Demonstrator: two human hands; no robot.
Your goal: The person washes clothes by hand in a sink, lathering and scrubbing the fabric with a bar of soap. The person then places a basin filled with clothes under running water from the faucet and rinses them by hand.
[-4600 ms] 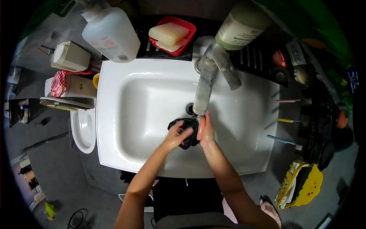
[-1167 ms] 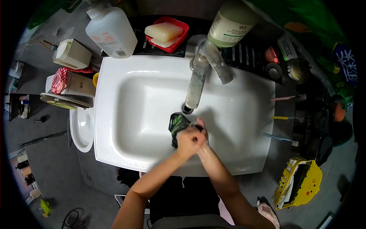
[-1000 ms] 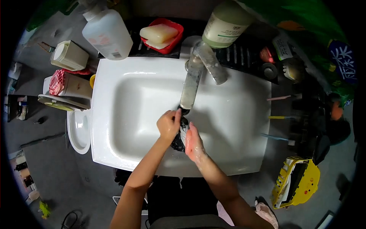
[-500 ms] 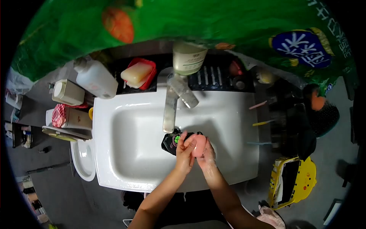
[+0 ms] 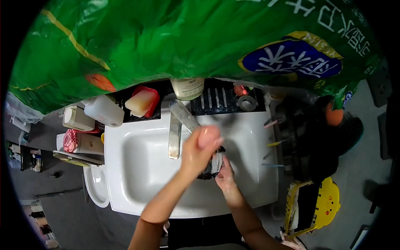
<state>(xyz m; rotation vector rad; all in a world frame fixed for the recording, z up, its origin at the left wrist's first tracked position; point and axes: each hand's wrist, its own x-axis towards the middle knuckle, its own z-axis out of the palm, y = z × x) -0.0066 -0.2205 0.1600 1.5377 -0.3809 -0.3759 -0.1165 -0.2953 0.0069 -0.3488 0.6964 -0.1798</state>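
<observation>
A: Nearest entry, hands. How are they recorded?

B: Left hand (image 5: pixel 192 156), blurred, closed narrowly: pink soap bar (image 5: pixel 208 137) held, raised toward 1 o'clock of the basin centre. Right hand (image 5: pixel 225 175), half-curled at 3 to 4 o'clock: dark cloth (image 5: pixel 206 173) with a whitish part (image 5: pixel 216 162), gripped at its side.

A: Change noted?

B: Both hands were gathered together at soap and cloth a moment ago; now they are parted. The cloth's green clover mark, shown then, is now out of sight.

A: Meaning, as judged?

B: Cloth supported by one hand only; soap apparently lifted off it. Whether any edge is still touched cannot be told.

A: Next outward?

B: White basin (image 5: pixel 146 187), held beneath both hands. Metal tap (image 5: pixel 174 141), spout at 11 o'clock, lever angled behind. No running water can be made out.

A: Ledge beyond?

B: Red dish (image 5: pixel 155 104), 11 o'clock, with pale soap (image 5: pixel 141 103) set in it. Pale green jar (image 5: pixel 187 88), 12 o'clock; label cut off by the bag, small print not legible.

A: Farther lettering?

B: Large green bag (image 5: pixel 146 37), spread across 12 o'clock. Blue oval emblem (image 5: pixel 291 60), between 1 and 2: white characters, one seemingly 米; brand not confirmed. Further white characters are printed above, curved by creases and not securely read.
</observation>
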